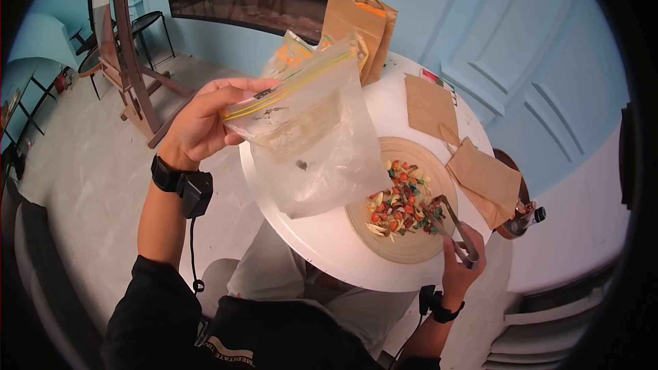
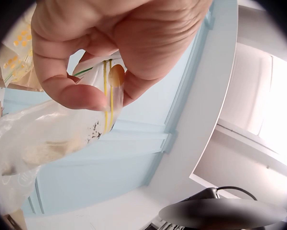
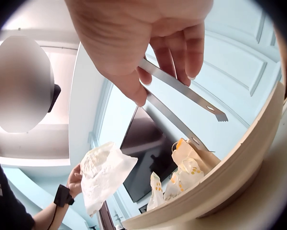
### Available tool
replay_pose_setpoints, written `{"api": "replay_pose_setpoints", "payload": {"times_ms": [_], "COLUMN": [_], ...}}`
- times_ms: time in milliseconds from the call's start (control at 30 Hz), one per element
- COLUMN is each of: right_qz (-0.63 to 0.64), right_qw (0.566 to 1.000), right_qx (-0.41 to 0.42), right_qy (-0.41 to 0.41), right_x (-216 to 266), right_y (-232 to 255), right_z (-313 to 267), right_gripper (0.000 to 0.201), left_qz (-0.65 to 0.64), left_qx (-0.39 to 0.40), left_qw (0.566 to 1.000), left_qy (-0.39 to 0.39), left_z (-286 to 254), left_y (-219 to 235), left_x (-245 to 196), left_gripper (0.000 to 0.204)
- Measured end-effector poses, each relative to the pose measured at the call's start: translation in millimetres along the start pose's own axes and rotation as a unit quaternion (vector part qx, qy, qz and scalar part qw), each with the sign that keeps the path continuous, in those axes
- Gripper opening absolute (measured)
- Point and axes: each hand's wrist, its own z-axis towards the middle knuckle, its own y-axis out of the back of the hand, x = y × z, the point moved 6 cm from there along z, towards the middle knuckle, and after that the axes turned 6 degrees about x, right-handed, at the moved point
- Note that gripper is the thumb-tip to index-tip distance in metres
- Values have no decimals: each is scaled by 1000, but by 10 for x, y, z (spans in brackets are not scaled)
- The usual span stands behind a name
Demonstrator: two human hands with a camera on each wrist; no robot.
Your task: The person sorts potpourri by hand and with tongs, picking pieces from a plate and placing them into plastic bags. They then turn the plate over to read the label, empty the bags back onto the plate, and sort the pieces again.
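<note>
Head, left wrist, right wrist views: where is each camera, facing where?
Head: worn there, facing forward and down at the table; left hand, right hand, lap show.
Left wrist: worn there, facing outward at the bag; left hand shows.
Right wrist: worn there, facing outward at tongs and plate; right hand, left arm show.
Head and right wrist share tongs and bag.

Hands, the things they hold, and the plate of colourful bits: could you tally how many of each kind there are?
Left hand and right hand: 2
Plastic bag: 1
Tongs: 1 pair
Plate: 1
Total: 5
</note>
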Motion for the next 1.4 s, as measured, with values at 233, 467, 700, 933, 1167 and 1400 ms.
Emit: {"api": "replay_pose_setpoints", "payload": {"times_ms": [233, 467, 700, 933, 1167, 1400], "right_qz": [-145, -188, -251, -255, -245, -229], "right_qw": [981, 966, 944, 944, 947, 950], "right_qx": [81, 137, 177, 177, 173, 188], "right_qy": [99, 113, 121, 115, 114, 95], "right_x": [296, 235, 227, 202, 191, 149], "right_y": [-275, -431, -486, -473, -469, -483], "right_z": [104, 78, 64, 52, 35, 9], "right_gripper": [35, 35, 36, 36, 36, 37], "left_qz": [119, 161, 164, 148, 125, 111], "left_qx": [-36, -48, -45, -41, -17, -24], "left_qw": [992, 986, 985, 987, 991, 993], "left_qy": [-13, -24, -30, -36, -38, -32], "left_z": [-10, -67, -90, -73, -57, -61], "left_y": [-109, -215, -258, -268, -256, -246], "left_x": [-166, -293, -336, -323, -287, -243], "left_gripper": [49, 47, 48, 49, 50, 51]}}
